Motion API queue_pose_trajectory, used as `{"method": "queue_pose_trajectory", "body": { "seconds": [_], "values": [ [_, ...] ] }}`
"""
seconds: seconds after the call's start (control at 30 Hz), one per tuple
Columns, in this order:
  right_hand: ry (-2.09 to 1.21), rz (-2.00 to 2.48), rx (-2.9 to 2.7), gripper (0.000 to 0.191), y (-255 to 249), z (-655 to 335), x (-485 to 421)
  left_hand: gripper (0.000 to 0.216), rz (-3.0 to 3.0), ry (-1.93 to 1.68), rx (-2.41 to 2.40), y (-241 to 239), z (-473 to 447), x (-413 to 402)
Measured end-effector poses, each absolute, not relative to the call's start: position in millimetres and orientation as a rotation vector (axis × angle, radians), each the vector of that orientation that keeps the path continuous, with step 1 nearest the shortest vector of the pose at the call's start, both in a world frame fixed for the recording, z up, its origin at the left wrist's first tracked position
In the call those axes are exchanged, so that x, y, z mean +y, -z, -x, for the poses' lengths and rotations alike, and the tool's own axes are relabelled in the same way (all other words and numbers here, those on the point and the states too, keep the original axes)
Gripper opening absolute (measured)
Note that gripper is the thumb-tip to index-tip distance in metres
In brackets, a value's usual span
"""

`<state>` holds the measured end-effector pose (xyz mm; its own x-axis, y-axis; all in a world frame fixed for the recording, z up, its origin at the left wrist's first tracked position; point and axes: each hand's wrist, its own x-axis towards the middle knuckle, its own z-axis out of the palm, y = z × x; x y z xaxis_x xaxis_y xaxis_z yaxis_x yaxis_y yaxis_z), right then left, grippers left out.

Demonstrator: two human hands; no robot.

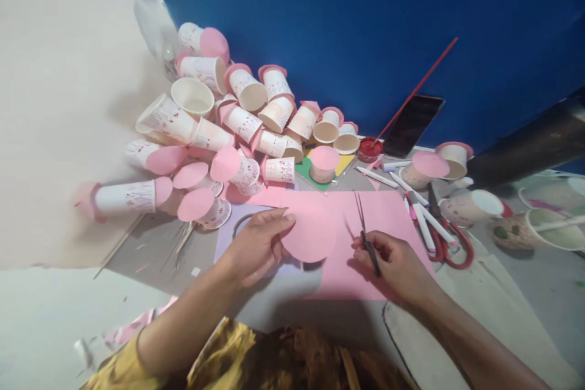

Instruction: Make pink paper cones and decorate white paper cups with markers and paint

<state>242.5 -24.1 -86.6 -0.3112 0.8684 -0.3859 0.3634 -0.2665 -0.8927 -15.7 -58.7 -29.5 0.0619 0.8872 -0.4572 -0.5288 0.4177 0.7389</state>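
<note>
Between thumb and fingers, my left hand [260,241] pinches the left edge of a round pink paper disc [311,230]. My right hand [388,259] grips dark-handled scissors [365,234], blades pointing up and away. Disc and scissors are apart, both held above a pink paper sheet [381,219] with a curved cut at its lower left. A lilac sheet [223,234] lies partly under my left hand, with a dark ring-shaped edge beside it that I cannot make out fully.
A heap of printed paper cups [242,122], many with pink discs, leans by the blue wall. Marker pens [423,225] and red-handled scissors [461,250] lie right. A phone [414,125] and a red pot [370,149] holding a stick stand behind; paper scraps [137,326] lie left.
</note>
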Motion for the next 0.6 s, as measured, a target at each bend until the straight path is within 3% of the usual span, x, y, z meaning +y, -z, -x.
{"method": "queue_pose_trajectory", "body": {
  "seconds": [0.17,0.37,0.6],
  "values": [
    [-1.563,1.442,-1.478,0.04,92.0,-245.8,-17.8,0.018,-0.271,-1.004,0.989,38.7,-1.7,-25.6],
    [-1.178,1.612,-1.71,0.039,87.2,-252.7,-8.5,0.029,-0.359,-0.947,0.935,63.0,-17.5,-10.2],
    [-0.586,1.514,-2.014,0.03,90.3,-256.8,-6.7,0.036,-0.548,-1.025,0.928,78.4,-25.3,-13.5]
  ]
}}
